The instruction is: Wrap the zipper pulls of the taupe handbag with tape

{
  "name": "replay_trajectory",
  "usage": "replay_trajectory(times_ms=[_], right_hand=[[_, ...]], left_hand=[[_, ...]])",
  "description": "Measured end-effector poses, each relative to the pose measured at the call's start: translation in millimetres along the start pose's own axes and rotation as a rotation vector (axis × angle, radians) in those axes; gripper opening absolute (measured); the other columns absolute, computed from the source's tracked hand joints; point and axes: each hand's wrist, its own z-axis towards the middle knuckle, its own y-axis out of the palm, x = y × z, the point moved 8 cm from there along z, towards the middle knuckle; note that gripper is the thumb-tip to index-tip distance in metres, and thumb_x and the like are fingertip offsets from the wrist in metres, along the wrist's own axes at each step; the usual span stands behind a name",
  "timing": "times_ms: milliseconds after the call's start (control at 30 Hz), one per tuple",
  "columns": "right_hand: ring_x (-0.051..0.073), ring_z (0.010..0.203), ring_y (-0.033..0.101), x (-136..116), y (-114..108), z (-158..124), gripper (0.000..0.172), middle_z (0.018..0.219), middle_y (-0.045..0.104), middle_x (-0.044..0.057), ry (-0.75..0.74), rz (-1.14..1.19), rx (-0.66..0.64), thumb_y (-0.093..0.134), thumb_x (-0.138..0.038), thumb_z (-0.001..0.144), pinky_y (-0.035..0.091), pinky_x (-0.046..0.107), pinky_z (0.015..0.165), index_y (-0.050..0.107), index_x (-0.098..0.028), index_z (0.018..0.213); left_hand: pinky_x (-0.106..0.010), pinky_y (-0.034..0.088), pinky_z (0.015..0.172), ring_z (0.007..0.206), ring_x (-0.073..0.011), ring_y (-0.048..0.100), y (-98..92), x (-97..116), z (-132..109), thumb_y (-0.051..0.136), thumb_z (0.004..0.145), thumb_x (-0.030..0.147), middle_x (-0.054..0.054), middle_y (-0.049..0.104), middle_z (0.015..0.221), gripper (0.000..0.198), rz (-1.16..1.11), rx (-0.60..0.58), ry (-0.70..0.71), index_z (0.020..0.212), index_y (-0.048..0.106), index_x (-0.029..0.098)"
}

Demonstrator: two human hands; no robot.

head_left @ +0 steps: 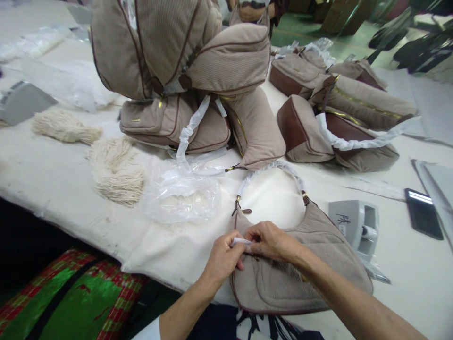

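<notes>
A beige corduroy shoulder bag (329, 245) with dark piping lies flat at the table's near edge. Its handle (279, 166), wrapped in white material, arches away from me. Over the bag's left part, my left hand (226, 257) pinches a small white strip (241, 241), which looks like paper or tissue. My right hand (271, 240) meets it there, its fingers closed on the strip's other end. What lies under the fingertips is hidden. Close to the bag's right side stands a grey tape dispenser (357, 226) with a handwritten mark.
Several similar bags (230, 61) are piled at the back, with more bags (347, 108) at the back right. Bundles of cream string (116, 170) and a clear plastic bag (184, 198) lie left. A phone (423, 213) rests at right. Another person's hand (249, 13) shows behind the pile.
</notes>
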Motion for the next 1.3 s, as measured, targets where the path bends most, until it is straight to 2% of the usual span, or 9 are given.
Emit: replay_trajectory(times_ms=[133,367,500,600,700,900,1000,1133,1300], right_hand=[[0.007,0.051,0.038,3.7,4.0,0.5,0.010,0.052,0.045,-0.005,-0.013,0.133,-0.072,0.059,-0.021,0.067,0.024,0.017,0.045,0.061,-0.012,0.063],[0.006,0.050,0.027,-0.3,9.1,-4.3,0.018,0.051,0.030,-0.006,-0.110,0.162,-0.141,0.057,-0.022,0.069,0.018,0.019,0.044,0.053,-0.013,0.054],[0.007,0.054,0.036,0.2,6.0,-10.9,0.014,0.054,0.041,-0.005,-0.130,0.182,-0.078,0.056,-0.021,0.072,0.024,0.018,0.048,0.063,-0.012,0.065],[0.009,0.060,0.045,-1.6,4.2,-16.8,0.013,0.063,0.055,-0.003,-0.156,0.178,-0.042,0.057,-0.019,0.071,0.030,0.018,0.053,0.068,-0.013,0.076],[0.010,0.065,0.050,-6.5,5.6,-20.3,0.011,0.073,0.061,0.000,-0.201,0.089,-0.053,0.059,-0.016,0.069,0.032,0.019,0.057,0.068,-0.014,0.076],[0.009,0.059,0.048,-3.7,4.7,-17.6,0.006,0.067,0.060,0.000,-0.177,0.019,-0.014,0.062,-0.020,0.070,0.029,0.019,0.053,0.065,-0.014,0.071],[0.009,0.057,0.048,-3.7,5.6,-18.6,0.004,0.063,0.058,-0.001,-0.168,0.008,0.003,0.060,-0.016,0.073,0.029,0.020,0.053,0.064,-0.015,0.071],[0.011,0.062,0.049,-10.3,10.8,-25.6,0.014,0.065,0.057,0.000,-0.241,-0.171,0.091,0.055,-0.021,0.082,0.029,0.022,0.056,0.061,-0.016,0.070],[0.013,0.064,0.047,-12.2,24.4,-39.7,0.017,0.070,0.054,0.001,-0.393,-0.369,0.275,0.047,-0.017,0.088,0.028,0.025,0.054,0.059,-0.017,0.076]], left_hand=[[-0.017,0.035,0.041,0.046,-0.0104,0.053,-1.8,4.1,-5.3,0.055,0.075,0.041,0.002,0.055,0.055,0.031,-0.029,-0.116,0.026,0.089,0.057,0.013],[-0.016,0.033,0.039,0.043,-0.0091,0.052,-0.6,10.9,-2.6,0.055,0.068,0.026,0.003,0.053,0.052,0.012,0.058,-0.093,0.020,0.072,0.052,0.014],[-0.015,0.035,0.041,0.042,-0.0091,0.050,2.1,2.8,-4.8,0.051,0.069,0.025,0.004,0.050,0.043,0.010,0.004,-0.024,-0.018,0.071,0.051,0.015],[-0.015,0.036,0.040,0.042,-0.0098,0.052,7.0,-5.6,-9.0,0.051,0.069,0.025,0.003,0.052,0.043,0.011,0.007,-0.054,-0.075,0.074,0.050,0.015],[-0.015,0.035,0.037,0.040,-0.0102,0.051,10.1,-8.4,-12.7,0.053,0.068,0.024,0.004,0.052,0.043,0.012,0.046,-0.066,-0.128,0.076,0.050,0.015],[-0.014,0.032,0.037,0.039,-0.0089,0.049,13.0,-4.7,-18.0,0.056,0.070,0.031,0.005,0.050,0.044,0.019,0.047,-0.040,-0.124,0.077,0.049,0.015],[-0.014,0.033,0.039,0.044,-0.0086,0.052,12.4,-8.4,-21.8,0.057,0.070,0.035,0.003,0.054,0.054,0.024,0.015,-0.025,-0.081,0.081,0.051,0.014],[-0.014,0.032,0.038,0.041,-0.0072,0.047,8.9,-17.4,-27.1,0.055,0.072,0.036,0.004,0.051,0.048,0.025,-0.067,0.062,-0.061,0.082,0.053,0.013],[-0.020,0.048,0.053,0.056,-0.0111,0.059,11.2,-28.2,-33.1,0.061,0.067,0.032,-0.002,0.062,0.065,0.024,-0.356,0.132,-0.147,0.079,0.053,0.013]])
